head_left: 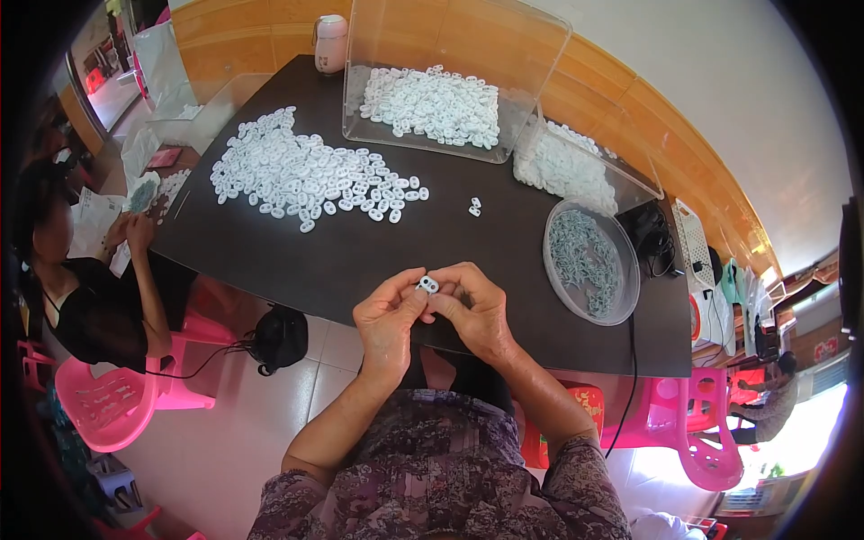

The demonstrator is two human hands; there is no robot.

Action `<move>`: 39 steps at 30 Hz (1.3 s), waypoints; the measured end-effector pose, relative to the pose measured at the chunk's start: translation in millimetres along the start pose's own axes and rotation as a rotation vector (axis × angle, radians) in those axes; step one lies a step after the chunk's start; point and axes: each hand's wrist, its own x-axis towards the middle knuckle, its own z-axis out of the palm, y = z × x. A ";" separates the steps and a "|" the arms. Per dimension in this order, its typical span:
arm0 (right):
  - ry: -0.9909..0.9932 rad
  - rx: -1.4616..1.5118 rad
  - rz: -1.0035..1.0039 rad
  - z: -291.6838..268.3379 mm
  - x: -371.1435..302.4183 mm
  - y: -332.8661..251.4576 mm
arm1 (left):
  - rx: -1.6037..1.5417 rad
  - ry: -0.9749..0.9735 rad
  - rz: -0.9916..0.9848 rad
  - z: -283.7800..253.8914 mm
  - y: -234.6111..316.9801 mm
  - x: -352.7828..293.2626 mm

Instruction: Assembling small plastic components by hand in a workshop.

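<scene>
Over the near edge of the dark table, my left hand (389,310) and my right hand (470,308) meet fingertip to fingertip. Between them they pinch a small white oval plastic piece (428,284) with two dark round holes. Both hands are closed on it, thumbs toward me. Beyond them lies a spread heap of white oval pieces (306,175). A couple of similar white pieces (474,207) lie apart to the right of that heap. To the right, a round clear tub (551,261) holds many small grey-green parts, too small to make out.
A clear bin (432,151) of white pieces stands at the back, with a second clear bin (652,191) to its right. A pink bottle (330,45) is behind. At left a co-worker (99,297) handles small parts. Pink chairs (108,396) flank the table; a black cable (633,360) hangs over its edge.
</scene>
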 end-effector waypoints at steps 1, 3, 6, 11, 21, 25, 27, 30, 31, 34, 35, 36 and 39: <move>-0.013 -0.126 -0.085 -1.0 -0.2 -0.6 | -0.014 -0.022 0.014 -0.8 0.0 0.1; -0.022 -0.255 -0.169 -1.6 -0.2 -2.8 | -0.024 0.012 -0.006 2.8 0.2 0.9; -0.011 -0.445 -0.399 0.1 2.3 -7.0 | -0.041 0.046 -0.051 5.4 3.5 0.7; 0.070 -0.394 -0.406 -0.5 0.5 0.9 | -0.071 0.021 -0.116 6.7 10.3 -2.5; 0.111 -0.342 -0.431 4.8 -3.5 -2.6 | -0.005 -0.091 0.088 -3.2 0.5 -3.6; 0.116 -0.363 -0.457 7.8 -6.4 -4.7 | 0.012 -0.075 0.147 -2.0 2.7 -6.4; 0.134 -0.355 -0.462 9.1 -6.2 -6.0 | 0.019 -0.078 0.160 -0.8 5.7 -7.2; 0.122 -0.401 -0.508 8.6 -5.2 -8.5 | 0.050 -0.079 0.195 1.3 8.4 -8.4; 0.131 -0.397 -0.517 9.6 -4.9 -8.5 | 0.074 -0.075 0.217 1.7 8.5 -8.7; 0.147 -0.395 -0.537 12.2 -6.2 -9.1 | 0.077 -0.105 0.256 -2.1 5.3 -9.0; 0.153 -0.397 -0.549 13.2 -6.4 -9.3 | 0.077 -0.104 0.256 -2.4 3.9 -9.5; 0.153 -0.397 -0.549 14.2 -6.6 -9.4 | 0.070 -0.096 0.268 -2.1 2.2 -10.5; 0.177 -0.389 -0.580 15.5 -6.2 -8.9 | 0.067 -0.090 0.294 -1.2 0.6 -12.1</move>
